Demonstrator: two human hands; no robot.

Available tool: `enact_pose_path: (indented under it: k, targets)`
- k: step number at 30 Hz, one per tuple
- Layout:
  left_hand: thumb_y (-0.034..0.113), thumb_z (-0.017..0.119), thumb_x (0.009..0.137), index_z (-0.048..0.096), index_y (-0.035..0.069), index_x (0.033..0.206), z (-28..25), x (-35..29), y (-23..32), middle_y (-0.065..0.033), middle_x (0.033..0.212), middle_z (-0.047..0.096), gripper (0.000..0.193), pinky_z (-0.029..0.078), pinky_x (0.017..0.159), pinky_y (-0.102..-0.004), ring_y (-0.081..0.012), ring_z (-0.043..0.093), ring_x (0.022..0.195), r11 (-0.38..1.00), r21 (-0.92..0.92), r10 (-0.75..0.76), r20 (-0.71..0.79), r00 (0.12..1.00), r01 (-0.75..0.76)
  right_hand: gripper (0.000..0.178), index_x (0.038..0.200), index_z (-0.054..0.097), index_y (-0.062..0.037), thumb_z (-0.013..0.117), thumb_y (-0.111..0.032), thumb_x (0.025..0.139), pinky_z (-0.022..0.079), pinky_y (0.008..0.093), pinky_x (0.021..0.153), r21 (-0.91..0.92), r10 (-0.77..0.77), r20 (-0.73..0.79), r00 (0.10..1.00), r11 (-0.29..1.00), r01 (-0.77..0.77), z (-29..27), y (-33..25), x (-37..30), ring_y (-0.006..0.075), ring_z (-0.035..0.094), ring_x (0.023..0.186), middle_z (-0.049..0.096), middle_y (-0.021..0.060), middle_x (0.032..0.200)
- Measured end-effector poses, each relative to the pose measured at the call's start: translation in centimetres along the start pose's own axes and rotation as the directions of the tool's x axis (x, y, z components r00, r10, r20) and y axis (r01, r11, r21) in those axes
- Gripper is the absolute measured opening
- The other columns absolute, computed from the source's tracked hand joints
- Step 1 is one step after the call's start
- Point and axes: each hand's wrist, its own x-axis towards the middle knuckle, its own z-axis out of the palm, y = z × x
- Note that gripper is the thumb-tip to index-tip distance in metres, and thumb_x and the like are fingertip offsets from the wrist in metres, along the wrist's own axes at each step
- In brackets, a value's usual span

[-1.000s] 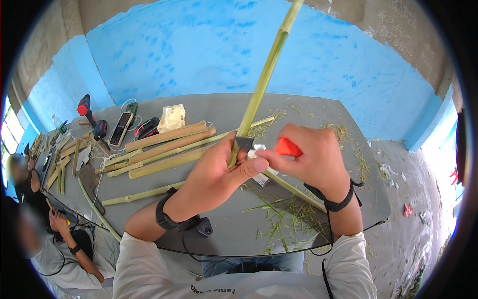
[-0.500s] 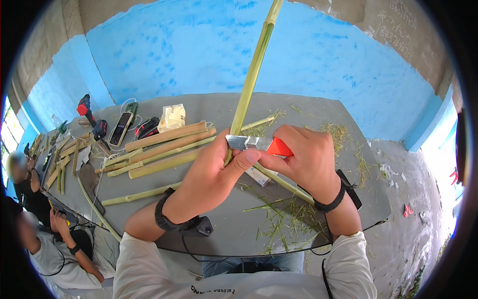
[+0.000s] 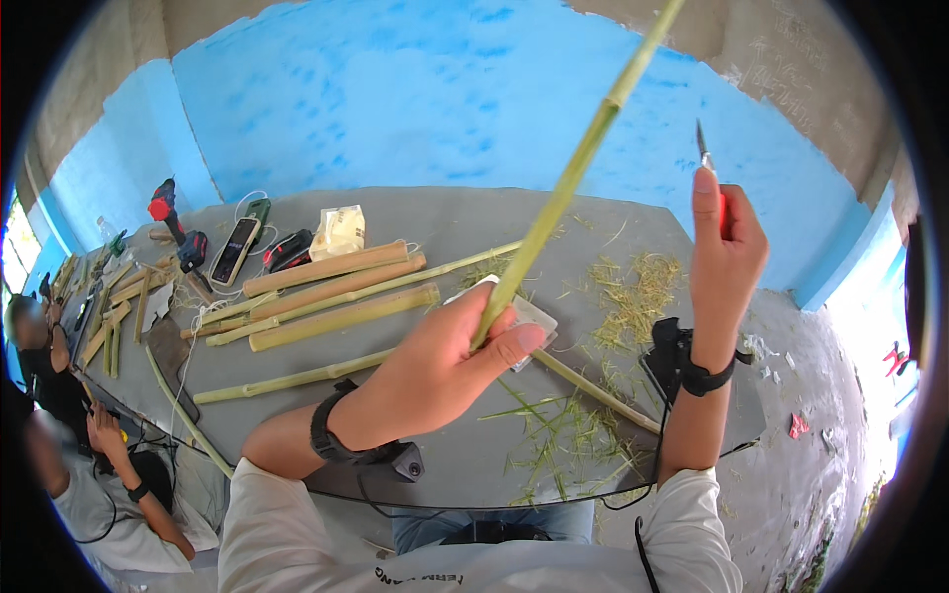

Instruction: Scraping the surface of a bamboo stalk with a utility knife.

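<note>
The left hand (image 3: 430, 361) was clamped around the lower end of a long, slim, green bamboo stick (image 3: 560, 198) slanting up above the flat grey tabletop (image 3: 465, 455); the right hand (image 3: 730, 247), well apart, gripped a red-handled, metal-bladed knife (image 3: 703, 148), tip upward

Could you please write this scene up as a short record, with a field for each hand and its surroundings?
Left hand: closed around a green bamboo stick that slants up to the right
Right hand: grips a red-handled knife, blade pointing up, apart from the stick
Grey tabletop: bears bamboo pieces, green shavings, a phone and a cordless power tool
Nearby: two other people at the left edge
</note>
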Motion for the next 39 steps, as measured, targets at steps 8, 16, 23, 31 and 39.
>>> enact_pose_path:
  k: [8,16,23,31,39]
  targets:
    - [0.044,0.051,0.106,0.051,0.008,0.101,0.5,0.0,0.7,0.0054,0.076,0.042,0.036,0.031,0.056,-0.0225,-0.0032,0.035,0.065,1.0,0.013,-0.012,-0.026,1.0,0.012,0.038,0.089,0.066,-0.0023,0.071,-0.04,0.095,0.035,0.0261,0.055,0.223,-0.018,0.299,0.954,0.974,-0.051,1.6,-1.4,-2.6,0.0073,0.041,0.06,0.046,-0.0023,0.063]
    - [0.046,0.035,0.11,0.054,0.005,0.102,0.4,0.1,0.7,0.0024,0.072,0.045,0.045,0.036,0.056,-0.023,-0.0053,0.041,0.063,0.997,0.064,-0.059,0.114,0.992,0.052,0.025,0.105,0.066,-0.002,0.068,-0.025,0.098,0.031,0.0221,0.049,0.644,0.069,0.535,0.842,0.611,-0.459,1.0,-1.7,-2.7,0.0031,0.042,0.055,0.052,-0.0053,0.067]
    - [0.03,0.037,0.111,0.049,0.004,0.124,0.8,0.4,0.6,-0.0011,0.078,0.051,0.032,0.041,0.067,-0.0237,-0.0072,0.046,0.071,0.997,-0.076,-0.011,0.188,0.982,0.026,0.022,0.101,0.066,-0.0024,0.066,-0.024,0.099,0.035,0.0209,0.05,0.585,0.063,0.67,0.739,0.568,-0.579,1.2,-2.6,-3.0,0.0027,0.047,0.058,0.056,-0.0039,0.069]
    - [0.03,0.04,0.11,0.045,0.007,0.125,-0.7,0.6,1.1,0.0012,0.083,0.046,0.028,0.034,0.056,-0.022,-0.0051,0.039,0.059,0.947,-0.281,-0.09,0.229,0.969,0.155,0.028,0.097,0.065,-0.0015,0.072,-0.029,0.094,0.046,0.0316,0.06,0.394,-0.106,0.651,0.752,0.894,-0.215,2.6,-2.8,-4.9,0.0151,0.059,0.064,0.06,0.0073,0.07]
    - [0.04,0.04,0.11,0.047,0.01,0.113,-1.0,0.7,1.1,0.0055,0.074,0.038,0.031,0.024,0.045,-0.0217,-0.0029,0.027,0.052,0.866,-0.473,-0.146,0.069,0.987,0.161,0.042,0.085,0.061,-0.0032,0.075,-0.042,0.088,0.045,0.038,0.054,0.3,-0.307,0.575,0.758,0.941,0.154,2.5,-2.7,-5.4,0.0324,0.057,0.058,0.058,0.0133,0.067]
